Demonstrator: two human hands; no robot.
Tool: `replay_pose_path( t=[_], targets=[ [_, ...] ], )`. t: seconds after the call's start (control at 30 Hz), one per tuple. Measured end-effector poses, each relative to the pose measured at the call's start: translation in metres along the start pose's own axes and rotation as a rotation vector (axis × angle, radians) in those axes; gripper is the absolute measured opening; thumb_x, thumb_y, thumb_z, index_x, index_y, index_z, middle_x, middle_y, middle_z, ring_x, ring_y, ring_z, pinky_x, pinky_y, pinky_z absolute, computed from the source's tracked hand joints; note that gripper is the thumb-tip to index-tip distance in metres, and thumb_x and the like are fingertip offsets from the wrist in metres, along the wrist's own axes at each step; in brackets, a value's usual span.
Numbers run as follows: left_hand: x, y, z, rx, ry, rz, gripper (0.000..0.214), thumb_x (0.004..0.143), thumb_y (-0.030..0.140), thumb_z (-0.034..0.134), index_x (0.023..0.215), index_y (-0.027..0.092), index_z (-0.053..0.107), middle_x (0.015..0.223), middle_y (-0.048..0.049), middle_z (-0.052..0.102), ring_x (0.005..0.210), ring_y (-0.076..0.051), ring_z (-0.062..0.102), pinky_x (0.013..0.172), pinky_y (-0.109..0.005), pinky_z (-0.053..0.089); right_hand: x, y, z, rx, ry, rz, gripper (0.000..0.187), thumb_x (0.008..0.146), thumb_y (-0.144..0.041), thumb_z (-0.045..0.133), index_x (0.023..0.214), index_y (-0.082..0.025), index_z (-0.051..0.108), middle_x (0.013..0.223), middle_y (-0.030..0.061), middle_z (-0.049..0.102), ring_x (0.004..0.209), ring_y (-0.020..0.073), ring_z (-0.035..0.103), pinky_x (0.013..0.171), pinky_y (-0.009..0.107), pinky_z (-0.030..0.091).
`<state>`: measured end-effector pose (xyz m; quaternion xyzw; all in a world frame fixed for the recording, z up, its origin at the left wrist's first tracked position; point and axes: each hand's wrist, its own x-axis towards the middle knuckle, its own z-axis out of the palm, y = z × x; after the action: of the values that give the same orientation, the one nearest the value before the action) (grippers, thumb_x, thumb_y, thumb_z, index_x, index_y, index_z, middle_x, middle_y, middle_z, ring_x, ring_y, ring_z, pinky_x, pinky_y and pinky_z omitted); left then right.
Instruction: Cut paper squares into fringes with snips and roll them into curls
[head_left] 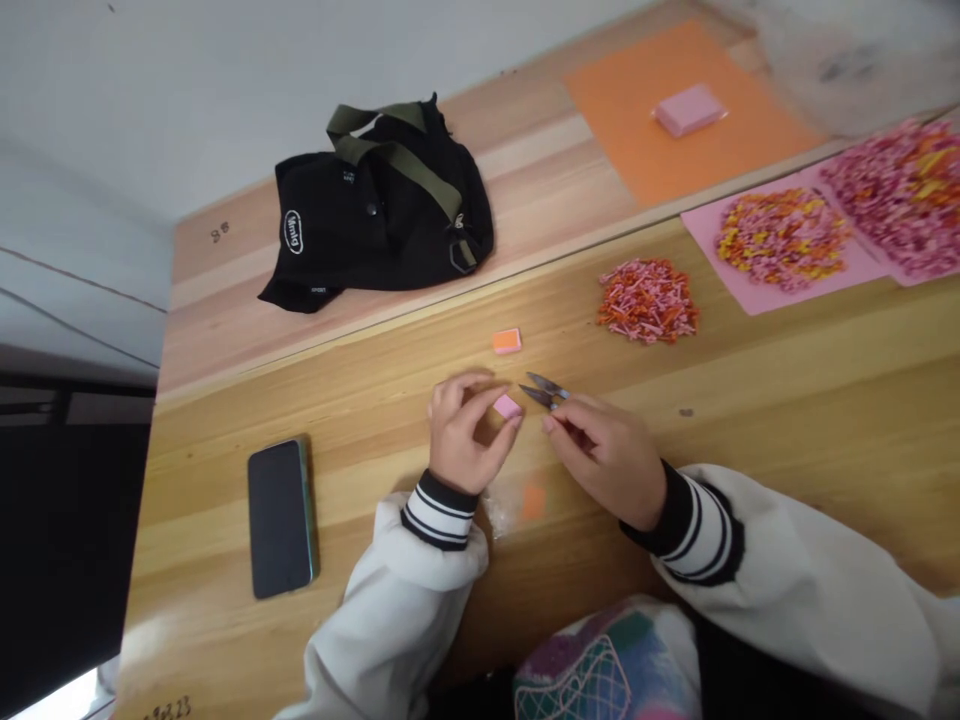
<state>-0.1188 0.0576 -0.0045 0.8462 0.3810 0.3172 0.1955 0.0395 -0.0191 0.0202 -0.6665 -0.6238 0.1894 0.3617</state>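
My left hand (471, 430) pinches a small pink paper block (508, 406) between thumb and fingertips, just above the wooden table. My right hand (609, 452) is closed around a pair of thread snips (545, 390). Their two pointed blades stand apart and point left toward the pink block, without touching it. Beyond my left hand lies a small orange-and-pink stack of paper (507, 341). On the near side, between my wrists, are a small orange paper piece (533, 501) and a scrap of clear plastic (497, 515).
A heap of small pink and orange curled pieces (649, 301) lies to the right. More heaps rest on pink sheets (757, 290). Behind are a black bag (390, 215) and an orange sheet (622, 110) bearing a wrapped pink block (688, 109). A phone (280, 518) lies left.
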Motion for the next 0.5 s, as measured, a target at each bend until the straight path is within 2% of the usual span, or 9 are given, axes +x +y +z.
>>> replay_pose_path(
  t=[0.17,0.4,0.5],
  targets=[
    [-0.002,-0.0076,0.0015,0.125,-0.007,-0.004,0.023,0.075,0.032,0.072,0.095,0.022,0.071,0.112,-0.0101,0.063,0.107,-0.026,0.055,0.092,-0.046,0.043,-0.0024,0.001,0.0012,-0.069,-0.019,-0.026,0.025,0.087,-0.02,0.047,0.063,-0.019,0.053,0.057,-0.0012,0.05,0.052,0.0117,0.046,0.053,0.025,0.032],
    [-0.0013,-0.0071,0.0018,0.135,-0.001,0.024,0.017,0.077,0.029,0.07,0.093,0.022,0.072,0.11,-0.0097,0.064,0.104,-0.025,0.056,0.09,-0.045,0.044,-0.0017,-0.0005,0.0057,-0.046,-0.026,-0.026,0.023,0.087,-0.017,0.048,0.065,-0.017,0.057,0.059,0.0,0.052,0.054,0.0121,0.048,0.054,0.026,0.034],
    [-0.001,-0.0064,0.0022,0.137,0.007,0.018,0.014,0.078,0.028,0.069,0.091,0.022,0.073,0.109,-0.0093,0.065,0.103,-0.025,0.056,0.089,-0.045,0.044,-0.0022,-0.0021,0.0081,0.005,-0.041,-0.012,0.019,0.087,-0.016,0.047,0.074,-0.015,0.062,0.063,0.0017,0.057,0.055,0.0125,0.05,0.055,0.026,0.037]
  ],
)
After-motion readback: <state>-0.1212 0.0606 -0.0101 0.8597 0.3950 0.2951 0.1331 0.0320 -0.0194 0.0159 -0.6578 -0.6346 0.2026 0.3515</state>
